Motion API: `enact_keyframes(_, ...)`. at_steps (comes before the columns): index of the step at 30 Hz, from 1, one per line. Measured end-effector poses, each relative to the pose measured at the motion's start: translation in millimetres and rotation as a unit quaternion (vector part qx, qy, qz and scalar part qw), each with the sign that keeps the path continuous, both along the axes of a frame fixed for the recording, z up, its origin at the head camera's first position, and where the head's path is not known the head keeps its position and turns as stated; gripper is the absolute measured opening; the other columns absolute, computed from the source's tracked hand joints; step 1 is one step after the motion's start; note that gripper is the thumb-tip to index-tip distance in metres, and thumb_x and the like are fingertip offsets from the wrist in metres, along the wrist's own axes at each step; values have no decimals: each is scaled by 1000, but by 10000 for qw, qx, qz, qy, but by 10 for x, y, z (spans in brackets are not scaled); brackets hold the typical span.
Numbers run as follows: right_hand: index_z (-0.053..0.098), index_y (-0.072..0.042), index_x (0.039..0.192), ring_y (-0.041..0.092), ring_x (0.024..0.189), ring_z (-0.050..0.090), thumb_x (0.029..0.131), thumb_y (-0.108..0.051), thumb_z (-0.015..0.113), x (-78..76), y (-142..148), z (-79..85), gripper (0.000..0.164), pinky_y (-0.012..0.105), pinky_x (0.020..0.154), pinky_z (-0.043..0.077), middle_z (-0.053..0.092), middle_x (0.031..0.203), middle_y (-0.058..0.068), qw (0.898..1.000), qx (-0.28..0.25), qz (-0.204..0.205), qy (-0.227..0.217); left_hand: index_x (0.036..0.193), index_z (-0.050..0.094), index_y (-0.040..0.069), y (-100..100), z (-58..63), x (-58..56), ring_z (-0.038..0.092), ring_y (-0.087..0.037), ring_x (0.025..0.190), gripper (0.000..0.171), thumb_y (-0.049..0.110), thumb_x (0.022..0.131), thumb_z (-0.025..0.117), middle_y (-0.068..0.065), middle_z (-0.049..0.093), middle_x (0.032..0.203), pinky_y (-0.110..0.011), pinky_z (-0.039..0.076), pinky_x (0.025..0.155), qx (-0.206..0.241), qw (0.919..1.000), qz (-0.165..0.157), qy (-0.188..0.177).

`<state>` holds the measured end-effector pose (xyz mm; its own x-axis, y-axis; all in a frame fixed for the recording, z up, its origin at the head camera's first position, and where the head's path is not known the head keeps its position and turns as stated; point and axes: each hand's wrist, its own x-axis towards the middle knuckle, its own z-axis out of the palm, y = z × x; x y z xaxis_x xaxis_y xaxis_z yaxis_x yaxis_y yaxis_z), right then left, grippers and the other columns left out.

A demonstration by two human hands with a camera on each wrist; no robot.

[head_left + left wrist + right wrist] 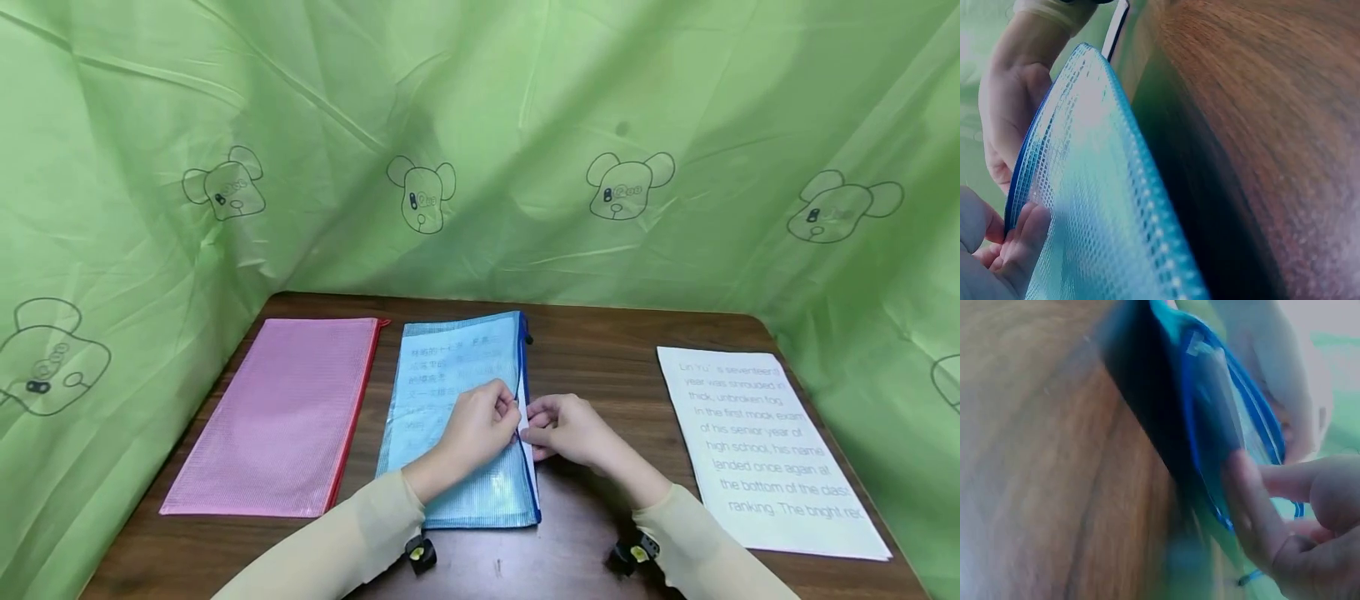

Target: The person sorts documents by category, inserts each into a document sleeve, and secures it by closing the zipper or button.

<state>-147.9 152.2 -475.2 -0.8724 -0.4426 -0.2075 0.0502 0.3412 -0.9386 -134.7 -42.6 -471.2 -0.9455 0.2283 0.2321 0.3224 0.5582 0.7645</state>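
Seating paper [1230, 403] in the blue pouch [429, 404], it seems.
The pouch lies on the bench [600, 358]; left hand [476, 425] pinches its zip edge [523, 350], right hand [570, 429] the paper inside. Next likely needs that opening held.

The dark brown, wood-grained bench [600, 350] carried a blue mesh pouch [431, 408] beneath the left hand [474, 425], a red-edged pink mesh pouch [277, 417] farther left of that hand, and printed white sheets [765, 450] right of the right hand [567, 429].
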Motion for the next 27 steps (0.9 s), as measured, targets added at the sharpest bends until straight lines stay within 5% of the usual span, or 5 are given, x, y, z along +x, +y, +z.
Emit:
enact_keyframes(9, 72, 15, 115, 21, 69, 77, 94, 13, 69, -20, -88, -121, 21, 38, 67, 67, 78, 88, 13, 9997, -125, 39, -198, 90, 65, 11, -37, -27, -2, 62, 0, 53, 11, 2, 96, 63, 9, 65, 67, -24, 54, 53, 116, 9996, -125, -238)
enact_keyframes(16, 72, 4, 126, 24, 75, 77, 96, -2, 80, -484, 228, -13, 32, 38, 70, 65, 79, 98, 10, 9936, 934, -273, 567, 91, 67, 13, -89, 6, -89, 66, -8, 52, 8, 10, 98, 65, 10, 66, 64, -27, 53, 51, -245, 9948, -283, -949)
enact_keyframes(19, 72, -1, 131, 26, 90, 76, 98, -9, 81, -788, 323, -16, 35, 43, 81, 64, 78, 113, 11, 9763, 1527, -554, 1429, 92, 67, 13, -109, 66, -311, 65, -12, 61, 7, 16, 98, 69, 7, 67, 71, -29, 54, 58, -803, 9923, -214, -921)
enact_keyframes(22, 67, -2, 142, 34, 114, 72, 99, -9, 79, -1100, 313, -93, 45, 52, 100, 58, 72, 135, 16, 9574, 1796, -522, 2201, 103, 68, 6, -109, 61, -705, 67, -23, 77, 13, 17, 97, 70, -4, 69, 88, -37, 60, 70, -1385, 9898, -98, -329)
enact_keyframes(27, 47, 0, 162, 44, 147, 50, 103, -6, 71, -1503, 126, -273, 63, 58, 124, 37, 55, 159, 22, 9383, 1881, 55, 2901, 152, 53, -1, -171, -294, -1465, 61, -39, 134, 58, 27, 103, 65, -20, 62, 147, -54, 48, 115, -2138, 9759, -265, 336)
